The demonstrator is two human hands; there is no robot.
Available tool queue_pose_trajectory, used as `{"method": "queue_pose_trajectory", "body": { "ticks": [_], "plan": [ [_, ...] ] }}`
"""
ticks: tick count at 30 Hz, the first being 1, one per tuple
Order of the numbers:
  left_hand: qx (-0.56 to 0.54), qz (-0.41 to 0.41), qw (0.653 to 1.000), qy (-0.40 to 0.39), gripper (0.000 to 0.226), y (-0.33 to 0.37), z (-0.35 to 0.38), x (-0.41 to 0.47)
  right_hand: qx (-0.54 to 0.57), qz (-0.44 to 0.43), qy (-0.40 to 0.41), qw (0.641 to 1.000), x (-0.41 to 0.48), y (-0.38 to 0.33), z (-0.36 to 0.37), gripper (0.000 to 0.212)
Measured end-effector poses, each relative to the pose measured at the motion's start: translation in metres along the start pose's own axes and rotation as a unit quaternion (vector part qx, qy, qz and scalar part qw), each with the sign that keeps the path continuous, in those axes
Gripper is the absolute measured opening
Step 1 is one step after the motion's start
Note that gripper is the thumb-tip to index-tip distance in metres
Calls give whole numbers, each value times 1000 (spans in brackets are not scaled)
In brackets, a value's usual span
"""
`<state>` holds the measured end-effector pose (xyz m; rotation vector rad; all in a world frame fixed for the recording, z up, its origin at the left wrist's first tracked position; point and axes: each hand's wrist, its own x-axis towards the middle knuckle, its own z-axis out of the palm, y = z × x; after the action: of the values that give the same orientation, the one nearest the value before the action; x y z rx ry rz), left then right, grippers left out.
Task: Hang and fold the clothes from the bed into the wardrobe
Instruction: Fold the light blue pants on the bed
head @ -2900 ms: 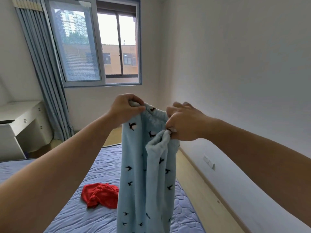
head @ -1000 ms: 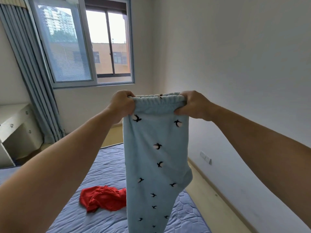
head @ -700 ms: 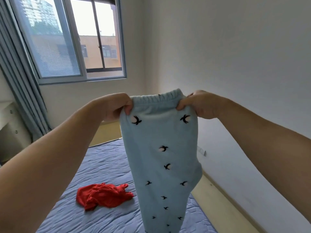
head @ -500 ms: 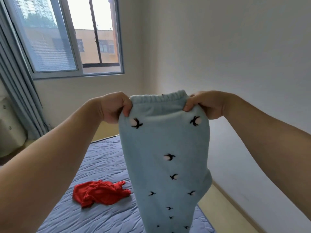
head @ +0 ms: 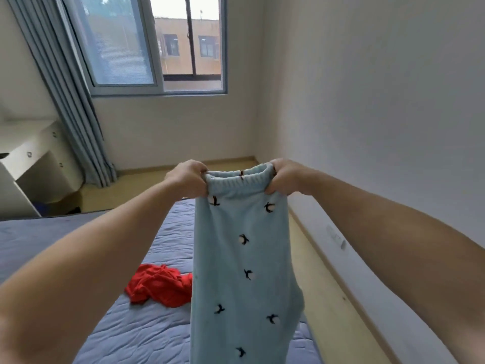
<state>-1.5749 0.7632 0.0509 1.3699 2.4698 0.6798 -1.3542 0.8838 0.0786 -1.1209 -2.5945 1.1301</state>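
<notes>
Light blue fleece trousers [head: 244,271] with small black bird prints hang in the air in front of me. My left hand [head: 187,178] grips the left end of their elastic waistband and my right hand [head: 284,176] grips the right end, so the band is stretched flat between them. The legs drop straight down past the bottom of the frame, over the bed [head: 147,319]. A crumpled red garment [head: 160,285] lies on the bed's grey-blue quilted cover, just left of the hanging trousers. No wardrobe is in sight.
A white desk with drawers [head: 31,158] stands at the left, beside a grey-blue curtain [head: 68,95] and a window [head: 157,46]. A strip of wooden floor [head: 338,298] runs between the bed and the white wall [head: 380,114] on the right.
My hands went from bunching the trousers to holding the waistband spread by both ends. My view has tilted down, and the trousers now hang lower in it.
</notes>
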Motion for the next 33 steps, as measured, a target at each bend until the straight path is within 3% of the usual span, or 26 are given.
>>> {"method": "queue_pose_trajectory", "body": {
  "ticks": [2,4,9,12,19,24,27,29,33],
  "plan": [
    [64,-33,994,80,11,3,15,19,-102,-7,74,992,35,10,3,33],
    [28,-59,988,139,11,8,22,40,-176,-15,164,971,62,17,0,26],
    [-137,-37,959,245,31,24,4,71,-190,-179,330,907,91,20,-22,24],
    [-163,-10,943,289,29,32,-6,73,-168,-224,369,886,91,15,-42,23],
    [-223,17,933,281,26,29,21,39,-96,-295,349,884,68,42,-31,25],
    [-239,7,956,171,28,-17,107,-13,-66,-266,272,923,39,111,47,24],
    [-248,-35,968,18,44,-54,182,-61,-100,-161,171,967,12,166,114,16],
    [-215,-51,974,-58,39,-81,234,-92,-133,-66,82,985,-6,205,162,9],
    [-113,-101,976,-157,29,-122,324,-157,-227,34,-53,972,-52,270,248,7]
  ]
}}
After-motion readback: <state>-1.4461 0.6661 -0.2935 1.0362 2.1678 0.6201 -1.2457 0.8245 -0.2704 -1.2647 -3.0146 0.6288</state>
